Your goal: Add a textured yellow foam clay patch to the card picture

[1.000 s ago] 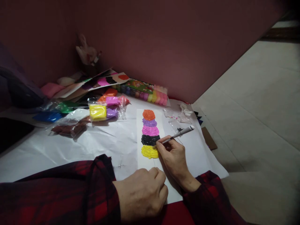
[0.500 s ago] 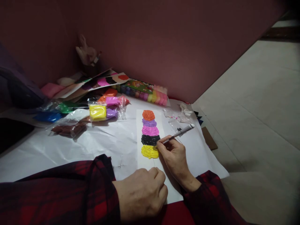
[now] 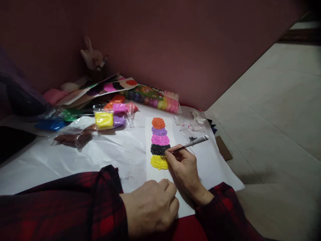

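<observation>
A white paper strip carries a column of ridged clay patches: orange, purple, pink, black and, lowest, yellow. My right hand pinches a pen-like modelling tool with a black-and-white striped handle. The tool's thin tip is over the upper right of the yellow patch, close to the black one; whether it touches cannot be made out. Resting on the strip's lower end, my left hand is closed in a fist, knuckles up. Its fingertips and anything under them are hidden.
Bags of clay, one with a yellow block and one brown, lie to the left. Behind are a finished clay picture and a clay pack by the wall. Small plastic bags lie right, near the table edge.
The tool's tip and my right fingers have shifted slightly left over the yellow patch, and the handle tilts a little lower. My left hand stays in place.
</observation>
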A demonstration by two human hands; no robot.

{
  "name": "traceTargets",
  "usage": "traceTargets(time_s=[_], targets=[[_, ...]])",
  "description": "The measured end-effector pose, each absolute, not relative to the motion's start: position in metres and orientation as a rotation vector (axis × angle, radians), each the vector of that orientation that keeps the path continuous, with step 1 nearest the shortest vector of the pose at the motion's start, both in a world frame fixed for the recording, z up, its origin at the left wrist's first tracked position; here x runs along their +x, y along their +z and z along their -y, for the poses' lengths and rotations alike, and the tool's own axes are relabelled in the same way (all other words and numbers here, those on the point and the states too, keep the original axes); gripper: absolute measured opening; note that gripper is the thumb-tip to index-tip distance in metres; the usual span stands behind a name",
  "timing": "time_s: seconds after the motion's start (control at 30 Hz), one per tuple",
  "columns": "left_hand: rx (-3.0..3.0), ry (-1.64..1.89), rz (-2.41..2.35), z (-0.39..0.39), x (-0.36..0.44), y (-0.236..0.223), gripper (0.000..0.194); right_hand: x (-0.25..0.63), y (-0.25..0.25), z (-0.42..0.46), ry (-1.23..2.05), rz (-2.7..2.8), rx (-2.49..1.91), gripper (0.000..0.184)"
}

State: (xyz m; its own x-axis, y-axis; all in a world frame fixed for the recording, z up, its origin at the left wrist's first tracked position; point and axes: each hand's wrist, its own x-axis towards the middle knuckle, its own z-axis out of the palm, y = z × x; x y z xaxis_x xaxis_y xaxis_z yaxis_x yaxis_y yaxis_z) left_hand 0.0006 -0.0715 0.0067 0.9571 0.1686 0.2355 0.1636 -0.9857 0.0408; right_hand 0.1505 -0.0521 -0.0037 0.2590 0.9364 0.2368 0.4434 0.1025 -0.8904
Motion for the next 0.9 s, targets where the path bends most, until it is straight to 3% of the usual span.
traceTargets(time_s=[0.4, 0.9], targets=[[3.091, 0.38, -0.263, 0.0714, 0.0006, 0.0069, 0.009, 0.1527, -0.0013, 0.0514, 0.548, 1.336, -1.556, 0.011], [3.087, 0.407, -0.276, 0.0709, 0.0016, 0.0043, 0.011, 0.1555, -0.0035, 0.0567, 0.517, 1.599, -1.278, 0.01]])
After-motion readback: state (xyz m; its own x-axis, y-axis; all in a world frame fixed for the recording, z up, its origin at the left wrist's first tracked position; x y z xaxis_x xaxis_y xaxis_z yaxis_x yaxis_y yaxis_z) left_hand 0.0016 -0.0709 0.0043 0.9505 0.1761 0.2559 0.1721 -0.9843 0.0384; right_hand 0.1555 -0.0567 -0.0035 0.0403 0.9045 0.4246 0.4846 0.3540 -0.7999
